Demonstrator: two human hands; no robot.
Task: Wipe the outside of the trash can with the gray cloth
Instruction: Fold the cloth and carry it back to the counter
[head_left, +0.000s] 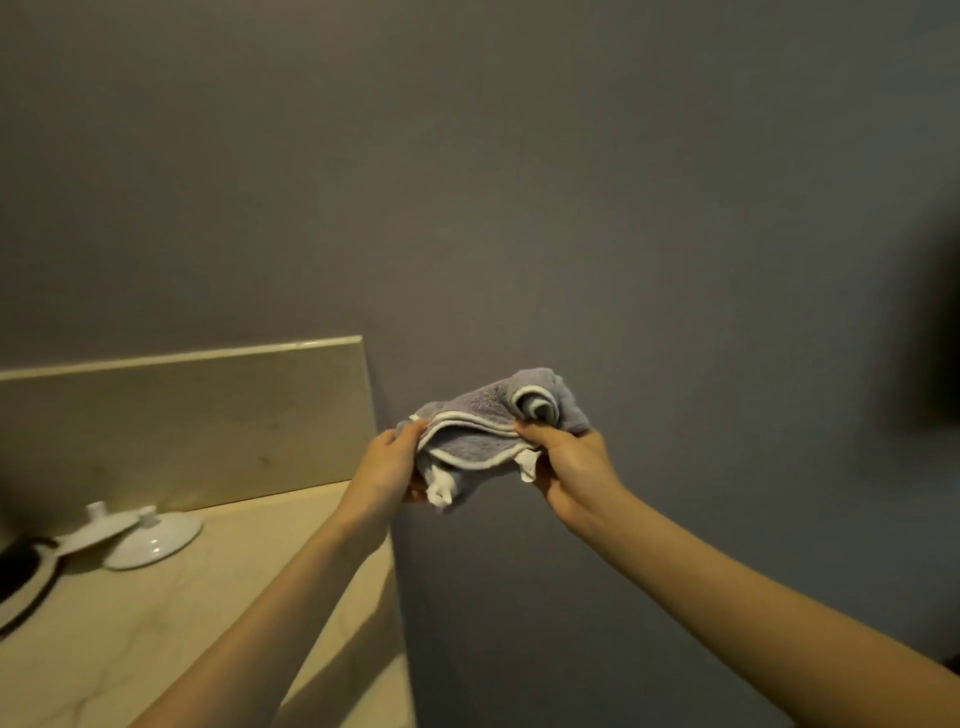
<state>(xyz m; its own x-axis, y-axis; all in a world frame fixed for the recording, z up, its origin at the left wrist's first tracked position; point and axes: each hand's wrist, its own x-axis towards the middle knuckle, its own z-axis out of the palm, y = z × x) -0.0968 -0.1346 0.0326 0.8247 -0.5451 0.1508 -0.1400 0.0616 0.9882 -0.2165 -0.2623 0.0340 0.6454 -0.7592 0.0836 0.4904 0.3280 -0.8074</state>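
Two hands, left hand (387, 462) and right hand (569, 467), grip one gray cloth (483, 434) (bunched).

This looks like a room in a home. A shiny stone counter (156, 597) with a low back wall stands by a gray wall (519, 208). Two white lids (153, 540) lie on it.

I see a beige stone counter (171, 613) carrying two white lids (153, 543) beside a dark round object (23, 571).
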